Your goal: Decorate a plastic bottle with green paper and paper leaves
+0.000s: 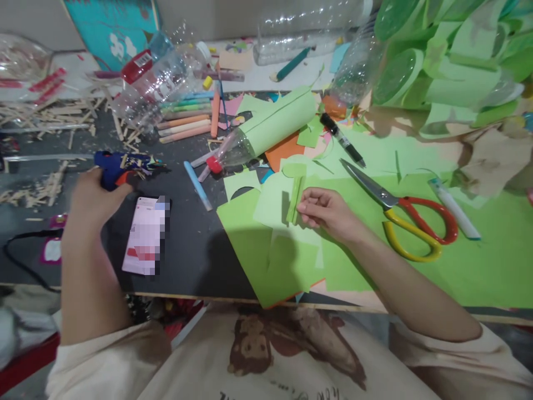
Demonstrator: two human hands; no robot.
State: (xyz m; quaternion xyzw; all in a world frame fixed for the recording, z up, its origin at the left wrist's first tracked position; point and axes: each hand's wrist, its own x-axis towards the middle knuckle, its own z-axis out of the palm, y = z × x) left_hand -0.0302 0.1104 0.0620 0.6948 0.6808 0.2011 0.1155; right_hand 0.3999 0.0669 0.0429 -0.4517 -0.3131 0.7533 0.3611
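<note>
A narrow green paper strip [296,191] was over the pale scraps near the table's middle, pinched between the thumb and fingers of the right hand [322,211]. The left hand [97,194] was at the blue glue gun [111,165], but how firmly its partly hidden fingers closed around it could not be told. A light pinch near the strip's edge seemed best, since thin paper would crease easily; the gun's tip, possibly hot, was better kept clear of skin and of the phone [141,236] just beside it. Red-and-yellow scissors [387,200] lay open on green sheets [353,269], near a black marker [343,140]. Beyond lay a paper-wrapped bottle [285,122]. The dark table [187,250] carried wooden sticks [54,186] at the left, and a grey wall [216,19] stood behind.
</note>
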